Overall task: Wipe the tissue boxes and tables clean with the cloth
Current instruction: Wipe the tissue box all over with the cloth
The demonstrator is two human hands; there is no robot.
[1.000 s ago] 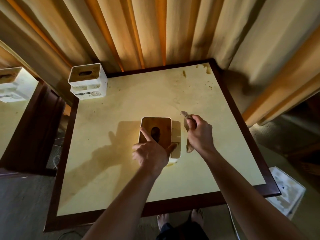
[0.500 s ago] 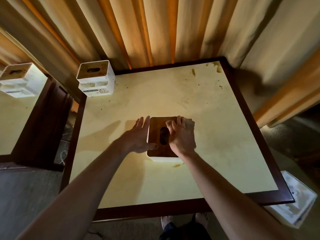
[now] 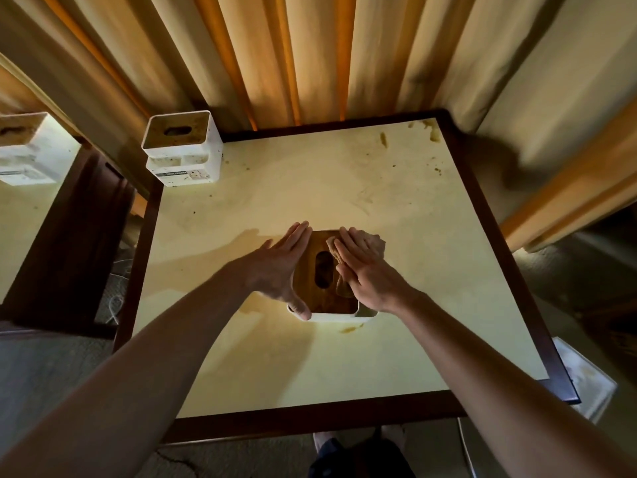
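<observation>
A white tissue box (image 3: 319, 298) with a brown wooden lid stands in the middle of the cream table (image 3: 396, 339). My left hand (image 3: 281, 267) lies flat against the box's left side, fingers straight, thumb at the near corner. My right hand (image 3: 365, 267) presses a beige cloth (image 3: 374, 241) flat onto the lid's right half, fingers straight. A second white tissue box (image 3: 182, 148) stands at the table's far left corner. A third tissue box (image 3: 24, 150) sits on another table at the far left.
Brown stains (image 3: 431, 129) mark the table's far right corner, and a smear (image 3: 350, 328) lies just in front of the middle box. Curtains (image 3: 293, 53) hang right behind the table. A white box (image 3: 586, 381) sits on the floor at the right.
My right hand brought the cloth from beside the box onto its lid and now presses it flat. My left hand left the lid and went to the box's left side.
</observation>
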